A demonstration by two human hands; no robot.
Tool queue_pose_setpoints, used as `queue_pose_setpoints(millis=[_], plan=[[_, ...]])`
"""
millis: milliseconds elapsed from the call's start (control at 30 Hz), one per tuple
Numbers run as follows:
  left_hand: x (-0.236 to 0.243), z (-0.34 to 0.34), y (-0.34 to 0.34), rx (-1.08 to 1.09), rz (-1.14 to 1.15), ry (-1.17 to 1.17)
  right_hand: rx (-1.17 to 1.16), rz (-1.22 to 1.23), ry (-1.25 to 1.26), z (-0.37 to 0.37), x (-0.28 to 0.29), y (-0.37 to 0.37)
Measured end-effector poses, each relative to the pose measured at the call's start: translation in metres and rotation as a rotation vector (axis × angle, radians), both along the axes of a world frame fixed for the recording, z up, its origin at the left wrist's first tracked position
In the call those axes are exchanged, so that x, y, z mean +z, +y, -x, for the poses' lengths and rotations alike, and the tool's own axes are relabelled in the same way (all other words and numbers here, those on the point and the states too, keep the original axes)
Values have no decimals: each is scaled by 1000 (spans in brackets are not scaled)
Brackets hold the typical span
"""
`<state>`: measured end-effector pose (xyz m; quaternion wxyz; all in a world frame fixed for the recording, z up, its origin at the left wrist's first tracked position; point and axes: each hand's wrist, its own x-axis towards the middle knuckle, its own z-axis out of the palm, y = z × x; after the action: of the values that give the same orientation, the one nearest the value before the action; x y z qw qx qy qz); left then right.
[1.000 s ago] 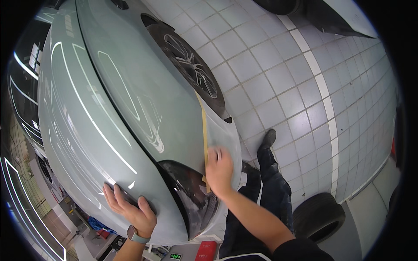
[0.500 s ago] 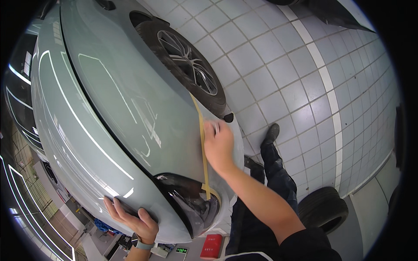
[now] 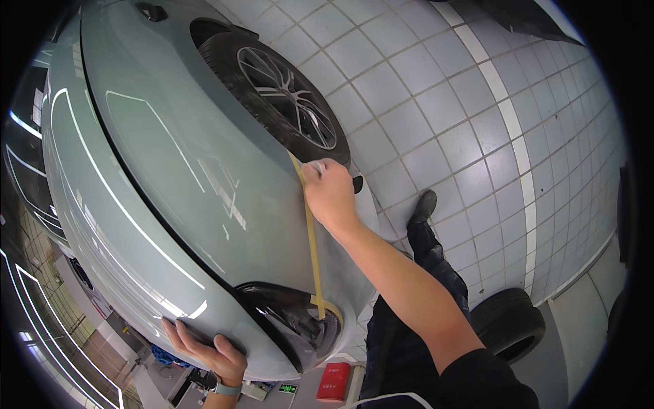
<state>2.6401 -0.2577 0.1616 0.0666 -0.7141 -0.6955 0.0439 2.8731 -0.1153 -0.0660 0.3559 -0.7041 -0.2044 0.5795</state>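
Observation:
A pale green car fender (image 3: 252, 184) curves through the middle of the view. A strip of yellow masking tape (image 3: 313, 252) runs down its edge from the wheel arch to the headlight (image 3: 289, 317). Along the tape's far end, beside the wheel, my right hand (image 3: 331, 194) is closed and pressed to the bodywork. Something small and whitish shows between its fingers, too little of it to name. My left hand (image 3: 210, 352), with a watch on the wrist, rests on the front of the hood (image 3: 129, 225), fingers stretched out and slightly apart.
The car's front wheel (image 3: 289, 95) stands just beyond my right hand. A loose tyre (image 3: 507, 324) lies on the tiled floor (image 3: 443, 136) at the lower right. A red box (image 3: 333, 382) sits near the lower edge. Another dark vehicle part (image 3: 521, 20) shows at the far right.
My right hand has slid away from me along the tape toward the wheel, uncovering more tape near the headlight. My left hand stays on the hood.

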Motion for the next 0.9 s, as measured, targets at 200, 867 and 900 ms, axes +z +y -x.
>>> queue_pose_setpoints(millis=[200,867,900], plan=[[-1,-1,0,0,-12,29,79,137,69,-7,-4,10],[-3,1,0,13,-14,-18,124,-62,-43,-9,-4,31],[-3,1,0,11,-24,-10,125,-21,-19,-7,-7,31]])
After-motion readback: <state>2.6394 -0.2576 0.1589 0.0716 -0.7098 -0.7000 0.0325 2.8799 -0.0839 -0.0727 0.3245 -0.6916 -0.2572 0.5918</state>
